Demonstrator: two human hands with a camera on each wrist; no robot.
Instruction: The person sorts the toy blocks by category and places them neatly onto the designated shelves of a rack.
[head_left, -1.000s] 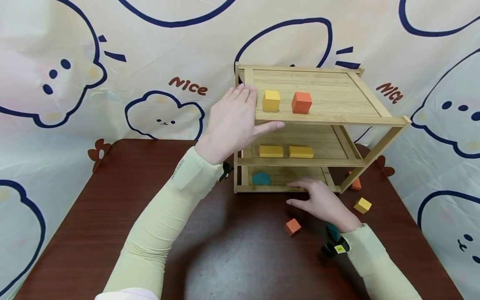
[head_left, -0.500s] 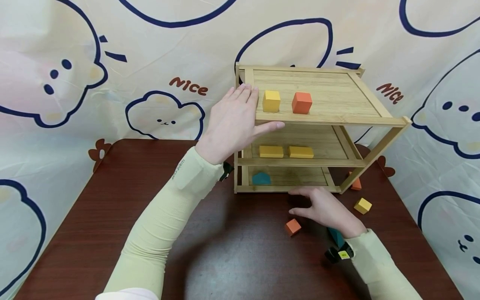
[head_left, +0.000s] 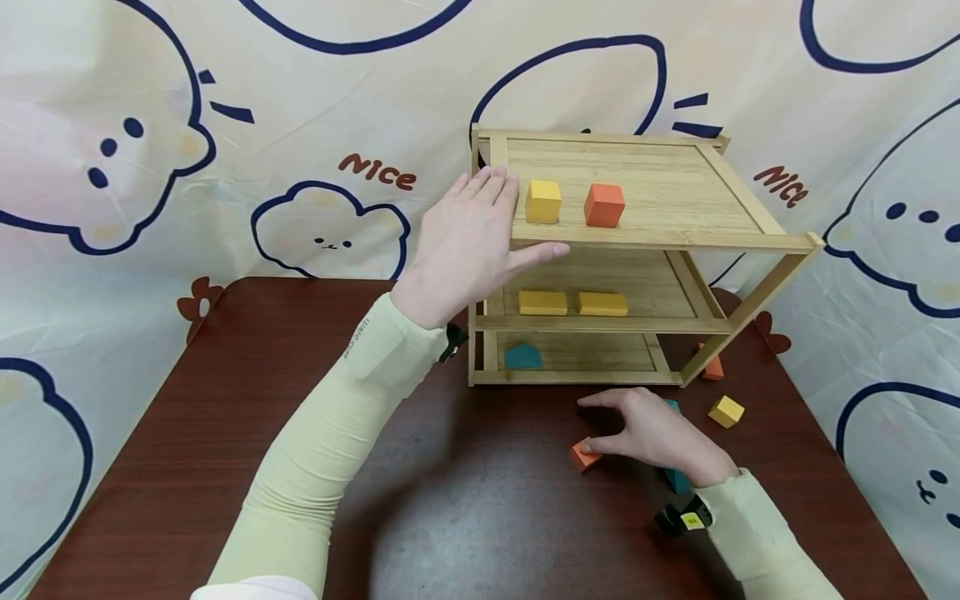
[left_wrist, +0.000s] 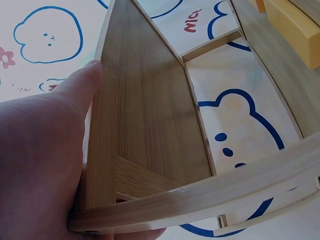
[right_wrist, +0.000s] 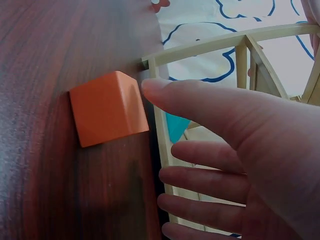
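Observation:
My left hand [head_left: 468,246] rests on the front left corner of a three-tier wooden shelf [head_left: 660,179], fingers straight and thumb stretched along the front rail. In the left wrist view its thumb lies along the wooden frame [left_wrist: 102,130]. On the table before the shelf, my right hand [head_left: 656,429] hovers with its thumb tip over an orange cube [head_left: 584,457]. The right wrist view has the thumb tip right beside the cube [right_wrist: 102,110], the other fingers spread away from it. Partly hidden under that hand lies a teal block [head_left: 678,481].
A yellow cube [head_left: 543,202] and a red-orange cube [head_left: 604,205] stand on the top tier. Two yellow bars, left [head_left: 543,302] and right [head_left: 602,304], lie mid-tier; a teal piece [head_left: 523,357] lies below. Right of the shelf are an orange block [head_left: 712,367] and a yellow cube [head_left: 726,412].
My right hand has drawn back from the bottom tier toward the front of the table, bringing its thumb over the orange cube. The left hand has stayed in place.

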